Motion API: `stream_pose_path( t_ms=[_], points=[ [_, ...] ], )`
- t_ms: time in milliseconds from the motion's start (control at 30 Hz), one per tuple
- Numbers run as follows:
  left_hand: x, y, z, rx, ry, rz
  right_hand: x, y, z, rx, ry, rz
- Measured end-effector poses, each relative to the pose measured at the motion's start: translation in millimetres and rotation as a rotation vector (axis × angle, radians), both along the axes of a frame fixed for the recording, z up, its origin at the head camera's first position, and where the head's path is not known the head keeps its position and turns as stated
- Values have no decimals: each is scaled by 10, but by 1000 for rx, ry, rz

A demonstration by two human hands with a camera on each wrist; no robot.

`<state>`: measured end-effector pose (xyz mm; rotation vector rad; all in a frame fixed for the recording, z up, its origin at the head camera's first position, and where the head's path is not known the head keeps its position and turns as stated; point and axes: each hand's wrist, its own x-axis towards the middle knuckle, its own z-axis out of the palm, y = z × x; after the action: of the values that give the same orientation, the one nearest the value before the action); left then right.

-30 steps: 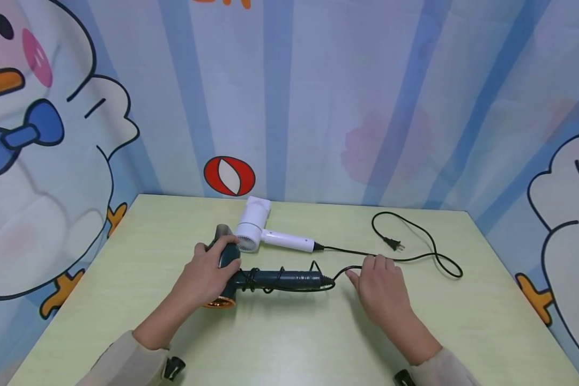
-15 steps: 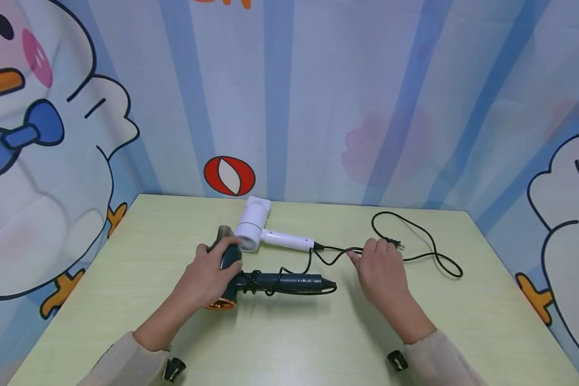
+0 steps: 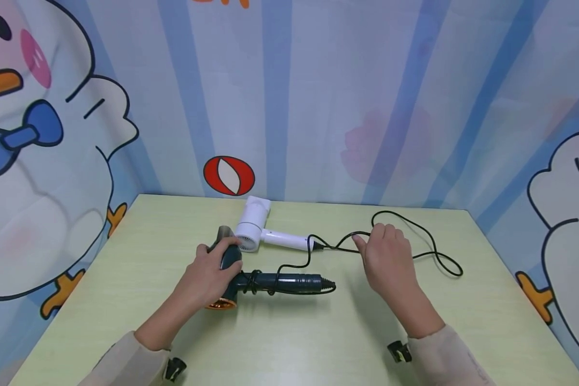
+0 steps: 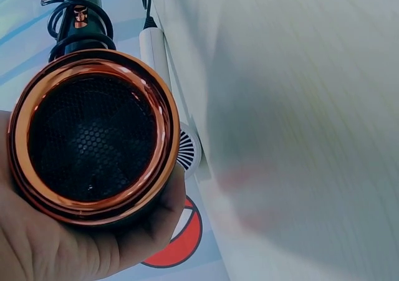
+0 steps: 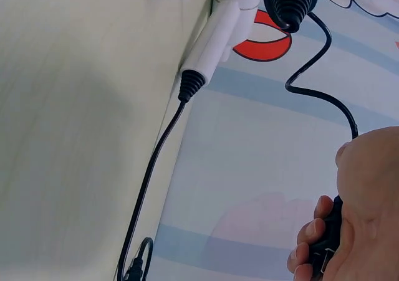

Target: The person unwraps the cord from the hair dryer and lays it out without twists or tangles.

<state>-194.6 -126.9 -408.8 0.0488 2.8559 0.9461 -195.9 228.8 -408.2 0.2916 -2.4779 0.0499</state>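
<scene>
My left hand (image 3: 205,279) grips the head of a dark green hair dryer (image 3: 301,281), whose handle points right. Its copper-rimmed round grille (image 4: 93,138) faces the left wrist camera. Part of its black cord (image 3: 291,266) is still wound around the handle; a freed length rises to my right hand (image 3: 388,262). Curled around the black plug (image 5: 330,240) at the cord's end are the right hand's fingers, seen in the right wrist view; the hand hides this plug in the head view. The right hand is raised over the table, right of the handle.
A white hair dryer (image 3: 287,239) lies behind the dark one on the pale table (image 3: 289,343). Its black cord (image 3: 436,252) loops to the right, passing behind my right hand. Its plug (image 5: 132,271) shows in the right wrist view. A printed curtain (image 3: 318,107) stands behind the table.
My right hand has moved up and away from me, drawing the dark dryer's cord along. More cord has come loose from the handle. The left hand has stayed nearly still.
</scene>
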Motion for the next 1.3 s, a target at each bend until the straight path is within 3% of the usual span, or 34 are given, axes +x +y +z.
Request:
stream_pose_path(
  t_ms=[367,767,1033,1300],
  points=[
    [-14,-5,-10,-6,6,7,138,6,82,-84,-125,-13],
    [-37,-38,-15,-16,10,10,325,17,188,-29,24,61],
    [-34,-45,-20,-14,11,12,379,3,235,-59,28,76],
    [-35,-57,-32,-4,5,16,490,-6,268,-84,-23,80]
  ],
)
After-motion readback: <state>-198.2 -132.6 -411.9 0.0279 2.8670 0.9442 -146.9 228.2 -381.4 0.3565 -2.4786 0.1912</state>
